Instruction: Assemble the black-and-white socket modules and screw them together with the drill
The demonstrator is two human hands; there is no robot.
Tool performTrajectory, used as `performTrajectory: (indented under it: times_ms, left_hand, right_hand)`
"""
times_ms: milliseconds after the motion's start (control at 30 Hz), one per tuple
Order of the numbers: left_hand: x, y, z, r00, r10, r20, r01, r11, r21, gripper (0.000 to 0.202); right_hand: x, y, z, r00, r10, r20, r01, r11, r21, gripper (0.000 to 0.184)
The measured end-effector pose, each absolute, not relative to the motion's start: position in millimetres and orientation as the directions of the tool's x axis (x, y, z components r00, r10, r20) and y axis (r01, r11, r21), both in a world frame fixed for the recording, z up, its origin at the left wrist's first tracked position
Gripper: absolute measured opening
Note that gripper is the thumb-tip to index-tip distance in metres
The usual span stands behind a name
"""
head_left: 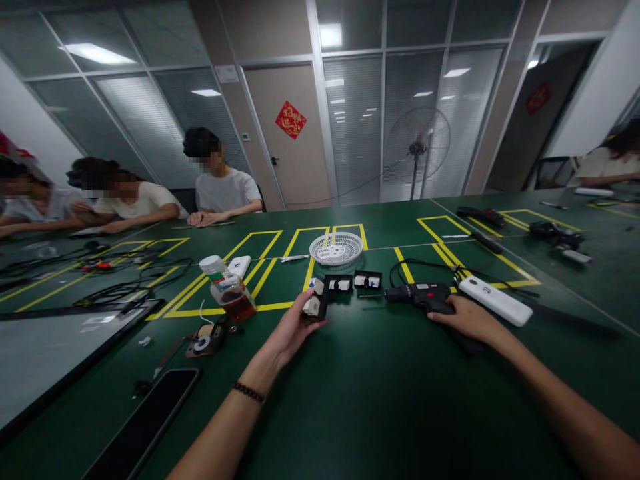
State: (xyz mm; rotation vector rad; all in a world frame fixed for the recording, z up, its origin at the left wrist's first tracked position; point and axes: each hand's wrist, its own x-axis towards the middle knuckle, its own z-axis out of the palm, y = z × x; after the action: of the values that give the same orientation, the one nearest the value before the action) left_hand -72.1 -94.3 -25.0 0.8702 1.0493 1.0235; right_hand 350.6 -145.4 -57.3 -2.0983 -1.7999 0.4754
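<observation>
My left hand (pixel 290 333), with a dark bracelet on its wrist, grips a small black bracket with white blocks (pixel 324 301) and holds it tilted up at the table's middle. Two similar black pieces with white blocks, one nearer (pixel 340 285) and one farther right (pixel 369 280), lie just beyond it. My right hand (pixel 465 317) is wrapped round the handle of a black cordless drill (pixel 423 293), which lies on its side with its chuck pointing left. A thin dark rod (pixel 370 297) lies in front of the chuck.
A white plastic basket (pixel 336 248) stands beyond the pieces. To the left are a bottle of dark liquid (pixel 230 293), a small device with wires (pixel 205 341) and a phone (pixel 145 427). A white power bank (pixel 495 301) lies right of the drill. Several people sit around the table.
</observation>
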Motion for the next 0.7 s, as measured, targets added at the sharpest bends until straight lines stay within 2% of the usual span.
performTrajectory:
  times_ms: [100, 200, 300, 367, 433, 500, 533, 600, 700]
  left_hand:
    - [-63, -103, -30, 0.203, 0.925, -0.320, -0.355, 0.374, 0.857, 0.045]
    - [-64, -107, -35, 0.223, 0.910, -0.349, -0.367, 0.410, 0.835, 0.047]
    - [-68, -109, -38, 0.207, 0.906, -0.370, -0.329, 0.420, 0.846, 0.049]
    - [-72, -109, -39, 0.192, 0.903, -0.385, -0.321, 0.429, 0.844, 0.048]
    - [-75, -108, -40, 0.182, 0.897, -0.403, -0.322, 0.442, 0.837, 0.049]
    - [-77, -107, -41, 0.195, 0.892, -0.409, -0.316, 0.451, 0.835, 0.050]
    - [-77, -106, -41, 0.215, 0.891, -0.400, -0.311, 0.451, 0.837, 0.051]
    - [-78, -107, -41, 0.267, 0.890, -0.370, -0.303, 0.442, 0.844, 0.051]
    - [-79, -108, -40, 0.327, 0.881, -0.344, -0.285, 0.438, 0.852, 0.053]
  right_hand:
    - [351, -140, -58, 0.167, 0.985, -0.037, 0.900, -0.167, -0.402, 0.057]
    - [350, -140, -55, 0.179, 0.984, 0.001, 0.908, -0.165, -0.386, 0.050]
    - [353, -145, -50, 0.193, 0.980, 0.035, 0.877, -0.157, -0.455, 0.045]
    - [355, -151, -46, 0.222, 0.974, 0.045, 0.812, -0.159, -0.561, 0.042]
    - [355, -156, -40, 0.240, 0.971, 0.003, 0.644, -0.157, -0.749, 0.040]
    - [349, -160, -34, 0.233, 0.970, -0.067, 0.340, -0.146, -0.929, 0.039]
    - [345, -162, -32, 0.229, 0.969, -0.091, 0.168, -0.132, -0.977, 0.041]
    - [333, -163, -27, 0.226, 0.965, -0.131, -0.123, -0.105, -0.987, 0.043]
    - [313, -163, -20, 0.097, 0.966, -0.240, -0.407, -0.181, -0.895, 0.035]
